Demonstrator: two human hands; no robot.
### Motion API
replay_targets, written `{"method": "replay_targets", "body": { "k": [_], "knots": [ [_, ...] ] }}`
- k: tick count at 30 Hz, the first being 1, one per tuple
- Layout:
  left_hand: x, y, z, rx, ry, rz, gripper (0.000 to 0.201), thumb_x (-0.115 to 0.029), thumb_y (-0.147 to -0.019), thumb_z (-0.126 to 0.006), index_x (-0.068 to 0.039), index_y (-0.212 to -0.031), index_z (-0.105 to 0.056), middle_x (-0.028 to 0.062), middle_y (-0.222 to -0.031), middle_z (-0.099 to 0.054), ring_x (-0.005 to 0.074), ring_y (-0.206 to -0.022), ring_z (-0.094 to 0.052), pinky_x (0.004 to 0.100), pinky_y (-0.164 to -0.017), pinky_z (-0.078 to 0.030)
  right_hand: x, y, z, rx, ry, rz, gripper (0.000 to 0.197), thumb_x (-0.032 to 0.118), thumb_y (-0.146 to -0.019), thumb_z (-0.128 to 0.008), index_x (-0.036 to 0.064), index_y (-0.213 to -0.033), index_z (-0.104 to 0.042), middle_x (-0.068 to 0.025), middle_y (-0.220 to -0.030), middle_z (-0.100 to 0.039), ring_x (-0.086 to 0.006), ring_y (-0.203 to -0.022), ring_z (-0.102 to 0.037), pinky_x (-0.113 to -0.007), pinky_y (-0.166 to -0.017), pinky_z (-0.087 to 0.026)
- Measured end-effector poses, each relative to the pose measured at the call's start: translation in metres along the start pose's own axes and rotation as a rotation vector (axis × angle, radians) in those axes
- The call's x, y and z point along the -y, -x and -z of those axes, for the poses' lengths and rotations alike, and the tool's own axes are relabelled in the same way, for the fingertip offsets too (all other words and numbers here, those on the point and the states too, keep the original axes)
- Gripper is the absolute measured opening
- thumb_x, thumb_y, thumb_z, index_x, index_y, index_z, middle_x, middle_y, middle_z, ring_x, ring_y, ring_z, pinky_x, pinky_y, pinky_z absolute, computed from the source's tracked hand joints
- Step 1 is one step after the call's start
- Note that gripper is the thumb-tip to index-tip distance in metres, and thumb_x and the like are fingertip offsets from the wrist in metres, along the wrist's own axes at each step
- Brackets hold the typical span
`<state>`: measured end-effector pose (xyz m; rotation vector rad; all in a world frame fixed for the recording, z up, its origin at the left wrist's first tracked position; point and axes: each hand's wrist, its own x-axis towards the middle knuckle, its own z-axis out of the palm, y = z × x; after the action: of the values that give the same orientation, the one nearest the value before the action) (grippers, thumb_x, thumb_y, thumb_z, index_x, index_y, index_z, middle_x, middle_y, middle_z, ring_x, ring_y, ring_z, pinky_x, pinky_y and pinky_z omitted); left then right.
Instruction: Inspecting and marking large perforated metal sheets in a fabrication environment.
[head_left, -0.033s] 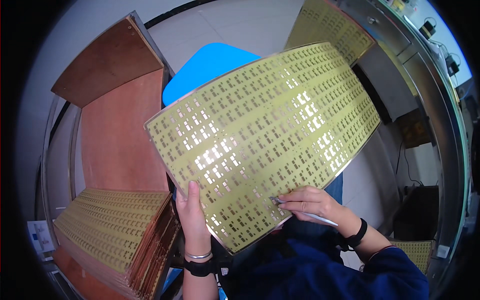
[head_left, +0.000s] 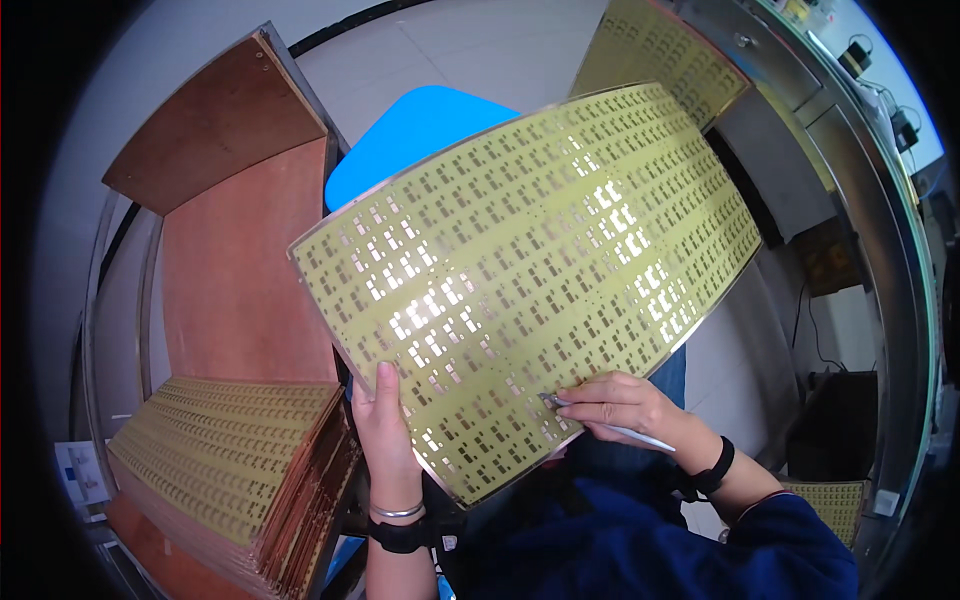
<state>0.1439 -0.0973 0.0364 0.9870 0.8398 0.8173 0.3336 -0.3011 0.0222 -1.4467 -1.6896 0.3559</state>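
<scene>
The pale tiled floor [head_left: 450,50] stretched beyond the large, patterned yellow-green panel [head_left: 520,265], which was apparently unfinished and gripped at its near edge by the left hand [head_left: 388,430]. Left of that hand lay a stack of similar panels [head_left: 215,450], done or waiting, unclear which. The right hand [head_left: 625,405] pinched a slim, pale tool [head_left: 640,437], its tip at the panel just left of the fingers.

The large rectangular yellow-green panel [head_left: 525,290] in the frame's middle carries rows of small blocks, some dark, some shining silver-white. The slim pen-like tool [head_left: 640,437] at lower centre is whitish grey. At left, the wooden board [head_left: 245,265] is reddish brown; at upper centre, the rounded flat surface [head_left: 425,135] is bright blue.
</scene>
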Motion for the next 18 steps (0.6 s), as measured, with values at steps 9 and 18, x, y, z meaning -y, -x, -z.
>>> {"method": "replay_targets", "body": {
  "k": [9, 18],
  "knots": [
    [0.002, 0.000, 0.005, 0.021, 0.045, 0.025, 0.037, -0.016, -0.096, -0.048, -0.001, -0.129, -0.043, 0.0086, -0.121, -0.053, 0.0150, -0.105, -0.054, 0.0297, -0.087, -0.047, -0.002, 0.001, -0.003, -0.003, 0.037, 0.035, 0.035, 0.002, -0.073, -0.065, 0.0043, -0.109, -0.064, -0.0112, -0.114, -0.061, -0.0264, -0.096, -0.062, -0.034, -0.081, -0.052],
    [-0.003, -0.003, 0.005, 0.015, -0.012, 0.013, 0.039, -0.016, -0.096, -0.048, -0.001, -0.131, -0.041, 0.0083, -0.123, -0.053, 0.0157, -0.110, -0.051, 0.0309, -0.093, -0.042, 0.004, -0.009, 0.000, -0.043, 0.028, -0.003, 0.033, 0.000, -0.075, -0.064, 0.0040, -0.108, -0.064, -0.0122, -0.111, -0.063, -0.0267, -0.092, -0.063, -0.034, -0.077, -0.051]
  ]
}}
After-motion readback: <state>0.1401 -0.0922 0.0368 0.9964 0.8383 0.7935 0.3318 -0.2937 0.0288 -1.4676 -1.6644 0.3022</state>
